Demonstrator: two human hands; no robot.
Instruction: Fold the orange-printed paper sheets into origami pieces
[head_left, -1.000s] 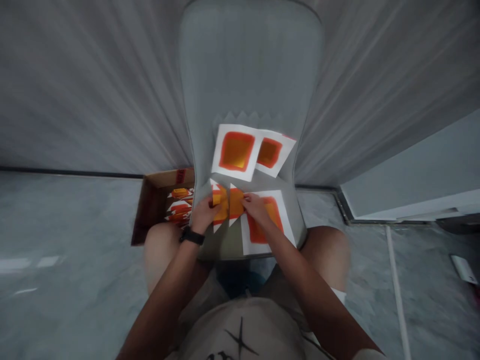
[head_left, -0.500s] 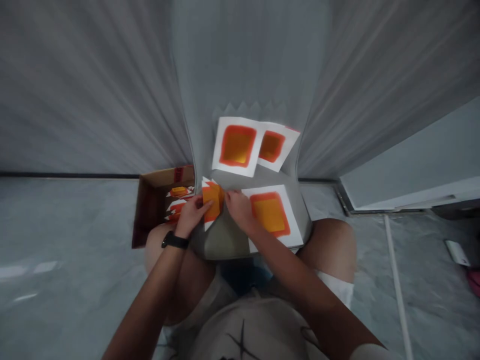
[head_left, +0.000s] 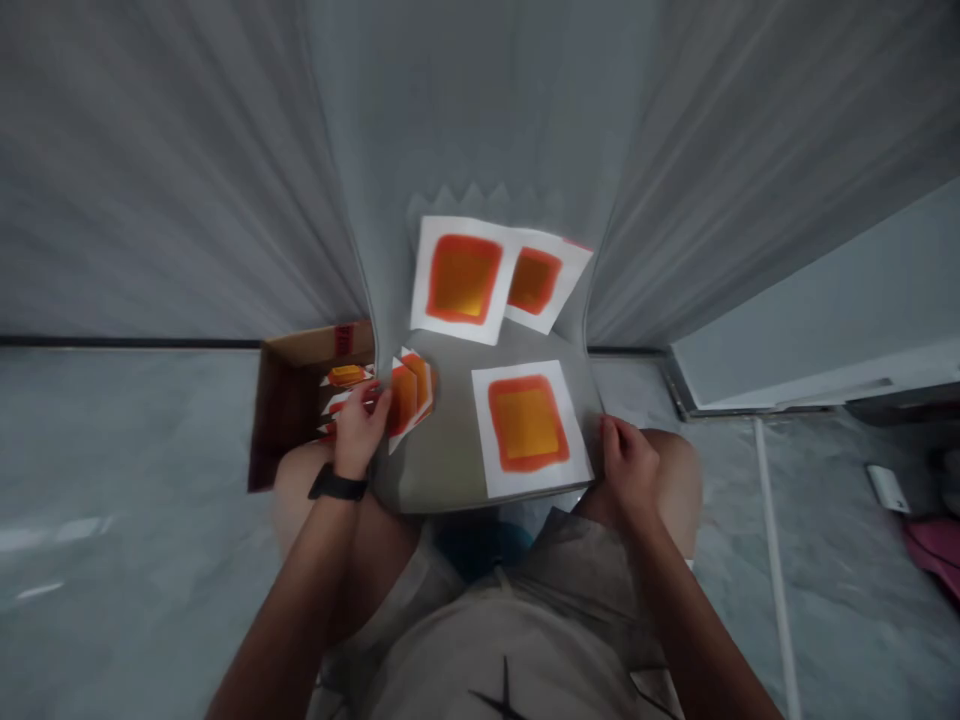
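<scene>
My left hand [head_left: 360, 432], with a dark watch on the wrist, is at the left edge of the chair seat. Its thumb and forefinger are apart, right beside folded joss paper [head_left: 411, 392] in orange and white; whether the thumb touches it I cannot tell. My right hand [head_left: 628, 462] is curled closed off the seat's right edge, above my knee, with nothing visible in it. Between the hands lies a flat stack of square joss paper [head_left: 528, 425], white with a red-edged gold patch.
More joss paper sheets [head_left: 459, 280] lean against the grey chair back [head_left: 480, 110]. An open cardboard box [head_left: 281, 410] with folded pieces stands on the floor at the left. A white device [head_left: 887, 487] and a pink item [head_left: 934, 550] lie at the far right.
My right hand has left the folded joss paper and moved right, past the flat stack. My left hand has shifted slightly left, its fingers now off the paper's face.
</scene>
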